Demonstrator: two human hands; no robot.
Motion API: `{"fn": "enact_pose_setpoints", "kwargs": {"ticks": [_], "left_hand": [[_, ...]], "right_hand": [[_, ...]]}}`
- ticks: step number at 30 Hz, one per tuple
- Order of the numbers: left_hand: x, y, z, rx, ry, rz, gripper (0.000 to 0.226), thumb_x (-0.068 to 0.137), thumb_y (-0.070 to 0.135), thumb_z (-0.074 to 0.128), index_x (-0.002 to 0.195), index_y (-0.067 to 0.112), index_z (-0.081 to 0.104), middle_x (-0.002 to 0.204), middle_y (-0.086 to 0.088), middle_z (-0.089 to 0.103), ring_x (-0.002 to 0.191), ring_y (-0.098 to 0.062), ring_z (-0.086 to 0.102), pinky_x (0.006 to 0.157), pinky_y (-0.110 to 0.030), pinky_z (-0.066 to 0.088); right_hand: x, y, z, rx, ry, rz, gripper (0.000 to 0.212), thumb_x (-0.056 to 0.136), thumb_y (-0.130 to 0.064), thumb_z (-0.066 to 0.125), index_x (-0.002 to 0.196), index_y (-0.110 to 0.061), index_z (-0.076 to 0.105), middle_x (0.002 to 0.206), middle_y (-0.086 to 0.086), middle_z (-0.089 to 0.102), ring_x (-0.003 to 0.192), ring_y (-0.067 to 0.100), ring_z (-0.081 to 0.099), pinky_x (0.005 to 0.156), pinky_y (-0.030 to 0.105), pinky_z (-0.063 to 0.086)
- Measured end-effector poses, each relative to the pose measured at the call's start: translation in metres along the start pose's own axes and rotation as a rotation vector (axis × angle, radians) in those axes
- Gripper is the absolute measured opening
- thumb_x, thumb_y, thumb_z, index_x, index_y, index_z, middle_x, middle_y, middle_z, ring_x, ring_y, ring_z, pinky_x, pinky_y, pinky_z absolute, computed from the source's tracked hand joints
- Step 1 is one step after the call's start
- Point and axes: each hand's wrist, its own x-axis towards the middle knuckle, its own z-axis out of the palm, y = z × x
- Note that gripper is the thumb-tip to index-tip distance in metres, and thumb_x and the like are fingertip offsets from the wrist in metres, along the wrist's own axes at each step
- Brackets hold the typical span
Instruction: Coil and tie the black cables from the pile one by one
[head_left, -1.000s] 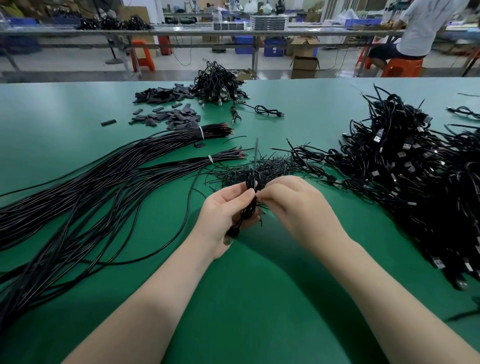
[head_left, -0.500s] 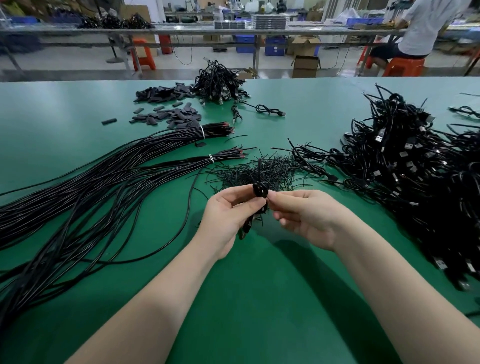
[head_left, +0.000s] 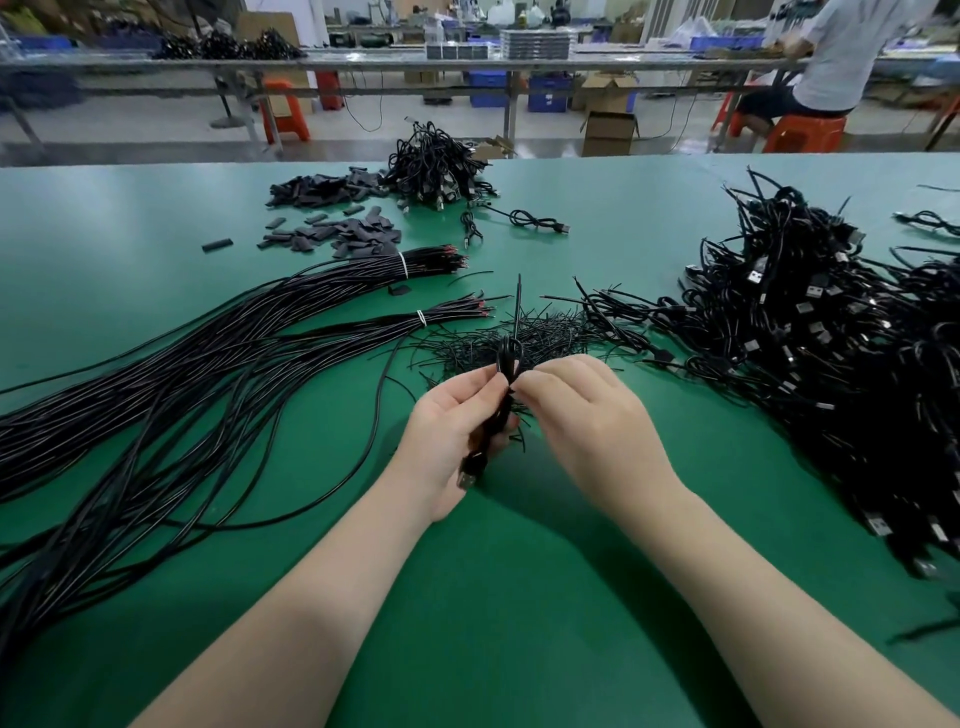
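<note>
Hidden: my right fingertips are tucked behind the cable bundle (head_left: 501, 400), so I cannot see exactly what they pinch; the bundle's middle is covered by my left fingers.
Cut off: the long loose cables (head_left: 156, 405) run off the desk's left edge of view, and the big pile (head_left: 831, 353) runs off the right.
Hard to make out: the thin ties (head_left: 519, 340) heaped behind my hands blur into one mat, too many to count.
Task cable: black, folded into a narrow coil, held upright above the desk (head_left: 571, 597) near its middle front; a small loop shows at the top, one thin tie end (head_left: 518, 301) sticks straight up from it, and a USB plug (head_left: 467, 475) hangs at the bottom by my left palm.
Left grip: my left hand (head_left: 452, 431) is clenched round the coil, thumb and fingers wrapping it.
Right grip: my right hand (head_left: 587, 415) has curled fingers meeting the coil's top, pinching at the tie there.
Counts: two hands; one coil in hand; two banded cable bunches (head_left: 363, 291) left of centre; one far heap (head_left: 436, 166) of cables toward the far edge; one seated person (head_left: 831, 57) beyond the desk.
</note>
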Motion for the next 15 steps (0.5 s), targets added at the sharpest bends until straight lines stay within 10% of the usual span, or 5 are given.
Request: {"fn": "enact_pose_setpoints", "kwargs": {"ticks": [4, 7, 15], "left_hand": [[0.003, -0.002, -0.001, -0.035, 0.029, 0.118, 0.019, 0.082, 0.013, 0.064, 0.101, 0.013, 0.068, 0.088, 0.001, 0.074, 0.073, -0.012, 0.069, 0.064, -0.021, 0.055], [0.003, -0.004, -0.001, -0.041, 0.037, 0.16, 0.023, 0.078, 0.01, 0.066, 0.101, 0.012, 0.068, 0.094, 0.0, 0.075, 0.085, -0.014, 0.071, 0.073, -0.021, 0.055], [0.003, -0.007, 0.0, -0.061, 0.018, 0.18, 0.02, 0.067, 0.007, 0.07, 0.085, 0.016, 0.075, 0.091, -0.003, 0.075, 0.087, -0.013, 0.07, 0.081, -0.022, 0.056]], "right_hand": [[0.007, -0.008, -0.006, 0.386, -0.033, 0.557, 0.016, 0.092, -0.03, 0.063, 0.08, -0.021, 0.068, 0.072, -0.02, 0.065, 0.073, -0.003, 0.057, 0.067, 0.011, 0.043], [0.012, -0.009, -0.007, 0.52, -0.146, 0.96, 0.047, 0.085, -0.059, 0.057, 0.069, -0.017, 0.069, 0.064, -0.007, 0.067, 0.06, 0.006, 0.06, 0.062, 0.024, 0.051], [0.019, -0.007, -0.015, 1.163, -0.178, 1.361, 0.017, 0.081, -0.024, 0.076, 0.07, -0.012, 0.071, 0.067, 0.002, 0.07, 0.053, 0.009, 0.06, 0.051, 0.018, 0.051]]}}
